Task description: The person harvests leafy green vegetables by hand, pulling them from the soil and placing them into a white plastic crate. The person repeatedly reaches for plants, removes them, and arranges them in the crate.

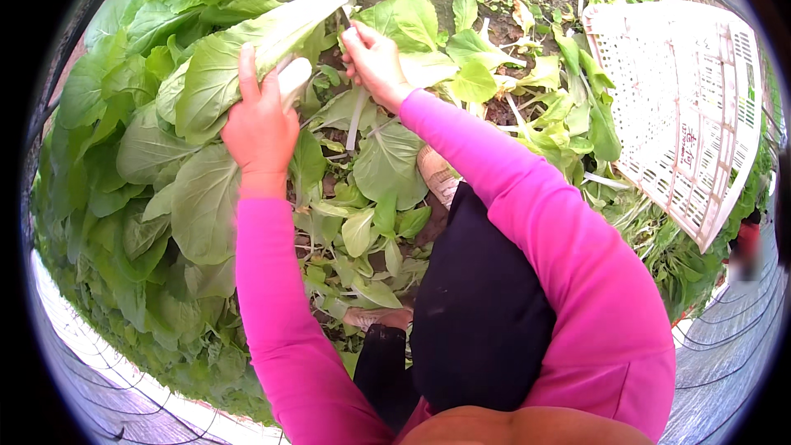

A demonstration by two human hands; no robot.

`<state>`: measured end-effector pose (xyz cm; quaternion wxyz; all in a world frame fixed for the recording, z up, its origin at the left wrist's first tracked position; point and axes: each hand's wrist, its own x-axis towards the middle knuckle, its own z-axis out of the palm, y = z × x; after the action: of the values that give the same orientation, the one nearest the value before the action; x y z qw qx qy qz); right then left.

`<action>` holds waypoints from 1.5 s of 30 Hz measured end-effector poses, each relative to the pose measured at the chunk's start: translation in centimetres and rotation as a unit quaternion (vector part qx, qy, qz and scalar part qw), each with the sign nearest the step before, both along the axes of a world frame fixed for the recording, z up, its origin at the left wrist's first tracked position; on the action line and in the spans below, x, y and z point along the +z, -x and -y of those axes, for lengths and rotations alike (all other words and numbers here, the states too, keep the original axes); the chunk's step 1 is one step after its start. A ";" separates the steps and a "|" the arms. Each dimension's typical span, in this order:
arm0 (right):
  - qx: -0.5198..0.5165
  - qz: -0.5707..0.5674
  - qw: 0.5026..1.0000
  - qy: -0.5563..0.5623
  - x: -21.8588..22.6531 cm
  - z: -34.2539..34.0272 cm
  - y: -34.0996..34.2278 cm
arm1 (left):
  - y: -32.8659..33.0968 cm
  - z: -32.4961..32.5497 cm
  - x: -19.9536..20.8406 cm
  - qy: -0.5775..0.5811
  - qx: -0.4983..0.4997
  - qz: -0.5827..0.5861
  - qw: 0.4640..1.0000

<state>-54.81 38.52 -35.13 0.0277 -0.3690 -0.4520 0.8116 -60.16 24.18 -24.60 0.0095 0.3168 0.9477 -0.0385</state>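
A pale green leafy vegetable [216, 70] with a thick white stalk lies tilted across the bed, its cut-looking stalk end pointing right. My left hand [262, 128] is wrapped around its lower part, with a second short white stalk [294, 78] showing beside the thumb. Close to the stalk end, my right hand [375, 62] is closed in a pinch. A thin dark sliver shows at its fingertips, too small to name. Beneath both hands, loose leaves [391, 161] lie over soil.
Dense leafy plants [99, 165] fill the left side. A white slatted plastic crate [671, 107] stands tilted at the right. Cut leaves and soil [503, 25] spread between. My shoes [437, 175] stand among the leaves, and plastic sheeting [733, 338] runs along the lower right edge.
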 end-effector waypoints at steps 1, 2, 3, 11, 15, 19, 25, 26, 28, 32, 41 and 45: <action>-0.031 -0.037 0.998 0.033 0.9 0.1 -0.7 | -1.0 0.6 1.1 -0.026 -0.007 -0.011 1.000; -0.065 -0.074 0.993 0.061 2.8 -0.2 -1.3 | -2.2 0.9 2.2 -0.057 -0.016 -0.022 0.998; -0.082 -0.127 0.986 0.067 4.1 -0.5 -1.7 | -3.4 1.0 3.3 -0.076 -0.010 -0.012 0.997; -0.034 -0.181 0.979 0.092 10.2 -2.5 -3.6 | -11.4 0.7 5.6 -0.201 0.049 0.135 0.969; -0.077 -0.204 0.975 0.040 10.1 -2.6 -4.1 | -11.9 0.6 6.7 -0.292 0.071 0.220 0.928; -0.063 -0.210 0.974 -0.054 9.6 -3.1 -4.9 | -12.5 2.2 8.9 -0.421 0.116 0.346 0.830; 0.139 -0.289 0.940 0.116 11.4 -1.2 -6.4 | -12.2 2.1 10.2 -0.489 0.205 0.432 0.729; 0.152 -0.301 0.935 0.113 11.5 -0.8 -6.5 | -12.1 2.1 9.5 -0.490 0.180 0.403 0.752; 0.151 -0.273 0.942 0.121 11.7 -0.9 -6.9 | -11.8 2.1 8.7 -0.494 0.152 0.382 0.766; 0.137 -0.250 0.947 0.151 11.6 -0.7 -7.4 | -12.1 1.9 6.9 -0.538 0.181 0.489 0.663; 0.077 -0.263 0.953 0.127 10.3 1.2 -6.2 | -11.4 0.4 5.0 -0.553 0.200 0.465 0.661; 0.093 -0.165 0.978 0.081 9.8 0.6 -4.9 | -8.7 1.0 6.2 -0.497 0.237 0.461 0.696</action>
<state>-49.95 37.95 -25.35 -0.0037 -0.1871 -0.4064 0.8943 -51.45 23.14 -18.43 0.2953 0.0185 0.7492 0.5926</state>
